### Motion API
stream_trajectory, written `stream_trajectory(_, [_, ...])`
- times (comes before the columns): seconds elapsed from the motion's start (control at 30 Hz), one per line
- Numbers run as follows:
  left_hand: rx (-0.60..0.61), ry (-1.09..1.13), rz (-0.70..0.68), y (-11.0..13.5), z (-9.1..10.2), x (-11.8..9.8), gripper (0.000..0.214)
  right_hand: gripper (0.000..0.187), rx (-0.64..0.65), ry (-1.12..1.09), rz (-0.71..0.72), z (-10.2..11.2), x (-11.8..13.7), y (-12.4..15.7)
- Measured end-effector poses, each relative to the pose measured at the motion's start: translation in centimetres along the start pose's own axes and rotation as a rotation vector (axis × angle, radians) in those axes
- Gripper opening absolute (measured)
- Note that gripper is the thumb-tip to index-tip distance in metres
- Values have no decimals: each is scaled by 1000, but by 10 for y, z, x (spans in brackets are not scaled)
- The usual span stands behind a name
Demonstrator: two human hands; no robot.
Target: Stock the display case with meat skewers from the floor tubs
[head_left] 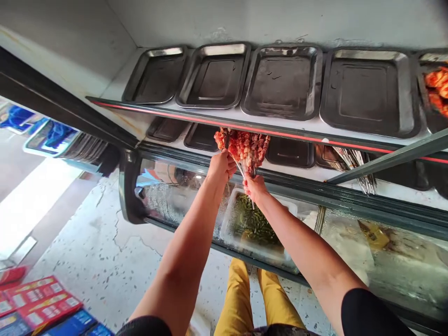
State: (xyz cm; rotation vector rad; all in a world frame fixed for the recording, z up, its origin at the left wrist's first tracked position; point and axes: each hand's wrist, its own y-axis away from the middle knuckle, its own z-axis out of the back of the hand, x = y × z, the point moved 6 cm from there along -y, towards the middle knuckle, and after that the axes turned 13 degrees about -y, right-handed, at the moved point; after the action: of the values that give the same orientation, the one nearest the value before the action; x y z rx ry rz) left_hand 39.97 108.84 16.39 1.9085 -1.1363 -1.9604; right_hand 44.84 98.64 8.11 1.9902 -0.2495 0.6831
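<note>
Both my arms reach forward into an open display fridge. My left hand (220, 166) is closed around the sticks of a bunch of raw red meat skewers (245, 147), and my right hand (255, 186) grips the stick ends of the same bunch from the right. The meat ends fan out just under the front edge of the upper shelf (196, 115), over the lower shelf's dark trays. Directly below my hands a clear tub of green vegetables (254, 225) sits behind the fridge's glass front.
Several empty steel trays (284, 80) line the upper shelf; the far right tray (437, 91) holds orange-red food. Bare metal skewers (357, 168) lie on the lower shelf at right. Coloured boxes (38, 303) sit on the speckled floor at lower left. My yellow trousers (241, 303) show below.
</note>
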Motion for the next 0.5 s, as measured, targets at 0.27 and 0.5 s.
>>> stream_trajectory(0.27, [129,16,65,4,23,-16,46,45,10,8,57,-2,11,-3])
stream_trajectory(0.5, [99,-77,132,-7,-9,19,39,42,-16,67,14,-15,10,-7])
